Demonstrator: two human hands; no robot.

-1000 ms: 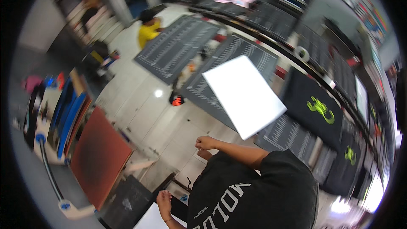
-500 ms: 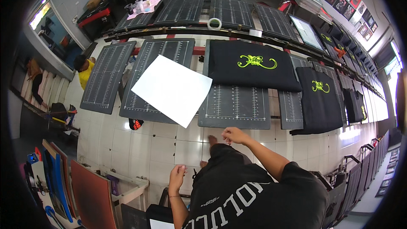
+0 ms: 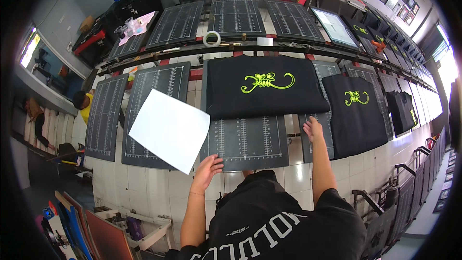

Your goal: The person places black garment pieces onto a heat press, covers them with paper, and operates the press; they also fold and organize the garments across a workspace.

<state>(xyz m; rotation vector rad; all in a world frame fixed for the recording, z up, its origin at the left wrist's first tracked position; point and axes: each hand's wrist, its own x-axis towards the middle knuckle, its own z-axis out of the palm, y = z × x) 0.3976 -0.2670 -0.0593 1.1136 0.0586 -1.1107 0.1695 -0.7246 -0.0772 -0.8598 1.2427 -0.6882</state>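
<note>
A folded black shirt (image 3: 231,98) with a bright green-yellow print lies across the upper part of a dark gridded board (image 3: 250,139). My right hand (image 3: 314,129) is just below the shirt's lower right edge, with nothing seen in its fingers; whether it touches the cloth I cannot tell. At the board's near left corner is my left hand (image 3: 208,171), fingers stretched out and holding nothing. A large white sheet (image 3: 168,127) lies tilted over the neighbouring board (image 3: 137,156), one corner sticking out past its front edge.
More printed black shirts (image 3: 353,120) lie on boards to the right. Behind runs a rail with a tape roll (image 3: 211,39) standing on it. A person in yellow (image 3: 85,106) is low at the left. Upright panels (image 3: 108,228) stand at lower left.
Both hands have reached forward: the left to the board's near corner, the right up and rightward to the shirt's lower edge. The view has shifted; the shirt and sheet lie as before.
</note>
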